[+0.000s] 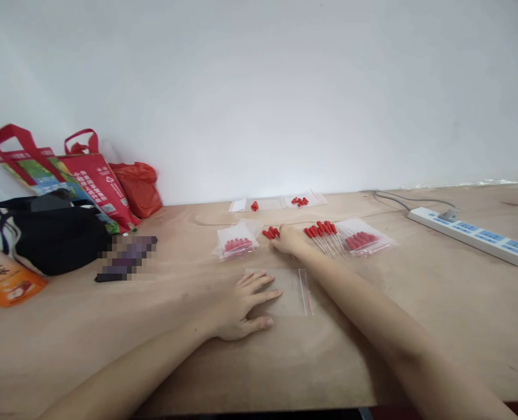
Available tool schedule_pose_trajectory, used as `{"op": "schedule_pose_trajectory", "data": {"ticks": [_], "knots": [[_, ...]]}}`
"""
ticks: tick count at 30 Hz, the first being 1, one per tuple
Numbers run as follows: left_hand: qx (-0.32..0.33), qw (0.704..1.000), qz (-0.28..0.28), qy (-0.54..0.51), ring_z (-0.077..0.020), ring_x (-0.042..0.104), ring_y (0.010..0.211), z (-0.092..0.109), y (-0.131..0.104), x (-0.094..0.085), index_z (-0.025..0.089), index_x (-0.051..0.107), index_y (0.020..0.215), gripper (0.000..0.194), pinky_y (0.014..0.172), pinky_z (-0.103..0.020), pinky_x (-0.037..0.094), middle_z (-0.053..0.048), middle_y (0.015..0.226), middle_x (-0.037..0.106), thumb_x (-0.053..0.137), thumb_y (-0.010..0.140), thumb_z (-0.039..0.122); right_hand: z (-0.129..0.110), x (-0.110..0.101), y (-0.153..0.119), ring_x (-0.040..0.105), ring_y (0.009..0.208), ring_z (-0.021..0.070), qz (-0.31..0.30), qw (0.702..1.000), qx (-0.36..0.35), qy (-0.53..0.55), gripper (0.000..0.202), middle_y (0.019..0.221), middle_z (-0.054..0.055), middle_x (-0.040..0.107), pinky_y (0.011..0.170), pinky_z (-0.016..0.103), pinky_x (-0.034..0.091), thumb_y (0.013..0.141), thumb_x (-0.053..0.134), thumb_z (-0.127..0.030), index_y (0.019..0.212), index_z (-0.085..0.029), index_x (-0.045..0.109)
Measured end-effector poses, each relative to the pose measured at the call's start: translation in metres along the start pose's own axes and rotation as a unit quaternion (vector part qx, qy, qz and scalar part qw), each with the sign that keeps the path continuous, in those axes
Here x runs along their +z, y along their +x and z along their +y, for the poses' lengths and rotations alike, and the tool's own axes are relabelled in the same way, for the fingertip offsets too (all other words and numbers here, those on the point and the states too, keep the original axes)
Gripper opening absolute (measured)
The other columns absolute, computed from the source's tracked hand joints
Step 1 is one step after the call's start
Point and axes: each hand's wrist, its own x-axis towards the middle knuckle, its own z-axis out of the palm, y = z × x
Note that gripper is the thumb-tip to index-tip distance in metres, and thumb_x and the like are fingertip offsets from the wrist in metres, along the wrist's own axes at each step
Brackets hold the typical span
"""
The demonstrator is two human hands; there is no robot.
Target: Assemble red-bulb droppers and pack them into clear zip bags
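Observation:
My left hand (250, 306) lies flat with fingers spread on a clear zip bag (289, 294), holding nothing. The bag's red-lined zip faces right. Farther out, my right hand (289, 240) is bent down with its fingers drawn in beside a small cluster of red pieces (268, 233). Its fingertips are partly hidden, and I cannot make out what is between them. Right of it, a fanned row of red-tipped thin sticks (322, 230) lies on the table. A filled zip bag of red pieces (237, 245) is to the left, another filled bag (364, 239) to the right.
Two small bags (270, 204) with red pieces (300, 202) lie by the wall. A white power strip (478, 233) with a grey cord is at right. Shopping bags (97, 181), a black bag (53, 233), an orange pouch (18, 286) and a blurred-out dark object (128, 259) are left.

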Motion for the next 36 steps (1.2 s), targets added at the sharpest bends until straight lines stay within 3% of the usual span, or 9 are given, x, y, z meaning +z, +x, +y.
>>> {"op": "schedule_pose_trajectory", "data": {"ticks": [5, 10, 17, 25, 27, 30, 33, 36], "knots": [[-0.006, 1.0, 0.025, 0.002, -0.0278, 0.024, 0.127, 0.002, 0.006, 0.006, 0.032, 0.043, 0.123, 0.048, 0.102, -0.051, 0.016, -0.005, 0.136, 0.034, 0.047, 0.079, 0.049, 0.005, -0.004, -0.007, 0.057, 0.092, 0.0226, -0.008, 0.999, -0.029, -0.026, 0.026, 0.098, 0.018, 0.061, 0.072, 0.025, 0.04, 0.074, 0.052, -0.019, 0.098, -0.009, 0.055], [-0.014, 0.999, 0.047, 0.009, -0.0271, 0.026, 0.126, 0.002, 0.009, 0.01, 0.03, 0.045, 0.121, 0.045, 0.101, -0.05, 0.019, -0.006, 0.135, 0.036, 0.046, 0.08, 0.048, 0.026, -0.015, -0.018, 0.058, 0.089, 0.0221, 0.001, 0.999, -0.019, -0.047, 0.026, 0.097, 0.018, 0.061, 0.07, 0.025, 0.041, 0.075, 0.048, -0.014, 0.099, -0.007, 0.054], [-0.034, 0.995, 0.093, 0.015, -0.0283, 0.03, 0.123, 0.007, 0.021, 0.018, 0.029, 0.049, 0.119, 0.044, 0.099, -0.049, 0.023, -0.008, 0.131, 0.04, 0.044, 0.08, 0.049, 0.06, -0.031, -0.028, 0.057, 0.09, 0.0234, 0.042, 0.995, 0.029, -0.081, 0.022, 0.094, 0.016, 0.062, 0.074, 0.029, 0.038, 0.075, 0.049, -0.016, 0.095, -0.011, 0.057], [-0.038, 0.994, 0.097, 0.021, -0.0277, 0.031, 0.122, 0.007, 0.024, 0.021, 0.029, 0.048, 0.119, 0.044, 0.098, -0.048, 0.025, -0.008, 0.131, 0.04, 0.044, 0.08, 0.049, 0.068, -0.037, -0.034, 0.055, 0.087, 0.0224, 0.094, 0.992, 0.008, -0.086, 0.019, 0.087, 0.015, 0.062, 0.076, 0.029, 0.035, 0.077, 0.041, -0.018, 0.083, -0.01, 0.058], [-0.036, 0.994, 0.099, 0.02, -0.0276, 0.03, 0.122, 0.007, 0.023, 0.021, 0.029, 0.048, 0.119, 0.043, 0.098, -0.049, 0.024, -0.007, 0.131, 0.039, 0.043, 0.081, 0.049, 0.073, -0.041, -0.042, 0.056, 0.079, 0.0204, 0.13, 0.991, -0.021, -0.039, 0.019, 0.079, 0.012, 0.061, 0.072, 0.029, 0.037, 0.077, 0.041, -0.02, 0.085, -0.011, 0.056], [-0.036, 0.994, 0.101, 0.016, -0.0278, 0.03, 0.122, 0.007, 0.022, 0.02, 0.029, 0.049, 0.119, 0.042, 0.098, -0.049, 0.024, -0.007, 0.131, 0.04, 0.044, 0.081, 0.047, 0.083, -0.04, -0.06, 0.054, 0.066, 0.0161, 0.185, 0.975, -0.046, 0.115, 0.038, 0.072, 0.003, 0.056, 0.064, 0.028, 0.04, 0.075, 0.045, -0.023, 0.111, -0.011, 0.043], [-0.036, 0.994, 0.101, 0.014, -0.0275, 0.03, 0.123, 0.007, 0.022, 0.02, 0.03, 0.049, 0.118, 0.04, 0.099, -0.049, 0.024, -0.007, 0.13, 0.041, 0.044, 0.082, 0.045, 0.09, -0.031, -0.078, 0.051, 0.051, 0.0122, 0.192, 0.933, -0.036, 0.303, 0.056, 0.067, -0.003, 0.048, 0.053, 0.027, 0.042, 0.074, 0.049, -0.03, 0.124, -0.017, 0.026], [-0.035, 0.994, 0.1, 0.012, -0.0276, 0.03, 0.123, 0.007, 0.023, 0.02, 0.031, 0.049, 0.118, 0.039, 0.099, -0.049, 0.024, -0.006, 0.13, 0.041, 0.044, 0.082, 0.044, 0.091, -0.022, -0.088, 0.048, 0.045, 0.0111, 0.186, 0.886, -0.013, 0.424, 0.056, 0.062, -0.006, 0.044, 0.045, 0.027, 0.042, 0.073, 0.05, -0.037, 0.12, -0.02, 0.027]]}}
